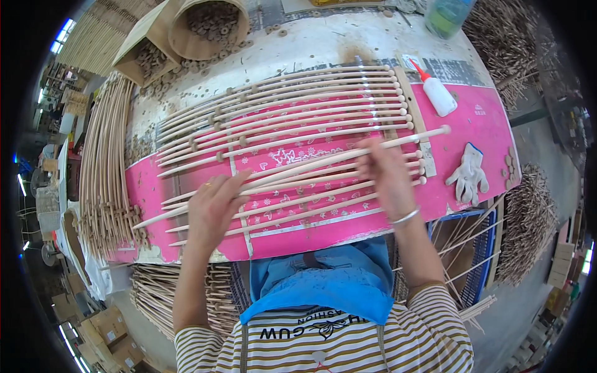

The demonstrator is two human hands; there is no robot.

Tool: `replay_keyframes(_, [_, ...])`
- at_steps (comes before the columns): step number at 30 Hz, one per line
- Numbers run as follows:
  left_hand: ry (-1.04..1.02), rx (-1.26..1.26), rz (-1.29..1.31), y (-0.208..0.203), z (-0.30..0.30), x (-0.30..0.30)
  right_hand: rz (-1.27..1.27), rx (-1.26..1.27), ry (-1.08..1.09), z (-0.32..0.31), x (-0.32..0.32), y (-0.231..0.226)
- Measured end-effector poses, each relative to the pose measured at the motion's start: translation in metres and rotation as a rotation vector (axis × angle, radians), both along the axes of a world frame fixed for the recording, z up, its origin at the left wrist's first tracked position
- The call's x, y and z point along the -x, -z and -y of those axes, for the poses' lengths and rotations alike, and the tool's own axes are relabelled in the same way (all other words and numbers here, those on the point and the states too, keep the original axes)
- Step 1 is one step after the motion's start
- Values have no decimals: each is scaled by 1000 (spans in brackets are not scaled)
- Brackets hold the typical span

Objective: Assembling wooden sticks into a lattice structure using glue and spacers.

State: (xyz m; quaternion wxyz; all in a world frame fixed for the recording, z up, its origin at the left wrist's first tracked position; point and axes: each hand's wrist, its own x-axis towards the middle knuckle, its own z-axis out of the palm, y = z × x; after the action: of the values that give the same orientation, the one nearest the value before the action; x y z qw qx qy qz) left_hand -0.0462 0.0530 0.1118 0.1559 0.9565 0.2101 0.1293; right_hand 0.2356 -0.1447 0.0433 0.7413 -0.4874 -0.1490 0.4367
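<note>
A long pale wooden stick with a pointed left end and a round knob (pixel 445 130) slants over the table, held in both hands. My left hand (pixel 214 202) has its fingers closed around the left part. Farther right, my right hand (pixel 387 174) grips the same stick short of the knob, its fingertips partly hidden. Under and beside it lie several similar knobbed sticks (pixel 311 217) on the pink printed sheet (pixel 267 242). Beyond the hands, another row of knobbed sticks (pixel 323 93) lies side by side, several with a small brown disc (pixel 219 156) on them.
A white glue bottle with red tip (pixel 438 96) and a white glove (pixel 469 174) lie at right. Wooden containers of discs (pixel 211 22) stand far left. Stick bundles lie at left (pixel 106 161) and right (pixel 528 230). A blue crate (pixel 479 261) stands below the near edge.
</note>
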Motion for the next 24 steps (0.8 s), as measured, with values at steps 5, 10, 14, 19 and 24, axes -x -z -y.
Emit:
replay_keyframes(5, [46, 23, 50, 14, 44, -79, -137, -94, -186, -41, 69, 8])
replay_keyframes(10, [-89, 435, 65, 1, 39, -64, -9, -64, -179, -29, 45, 12])
replay_keyframes(14, [-52, 450, 67, 10, 40, -63, -7, -128, -335, -29, 61, 11])
replay_keyframes(19, [-40, 467, 98, 13, 37, -50, -65, -72, -200, -20, 47, 9])
replay_keyframes(24, [-90, 607, 85, 8, 36, -37, 15, -62, -42, -3, 18, 7])
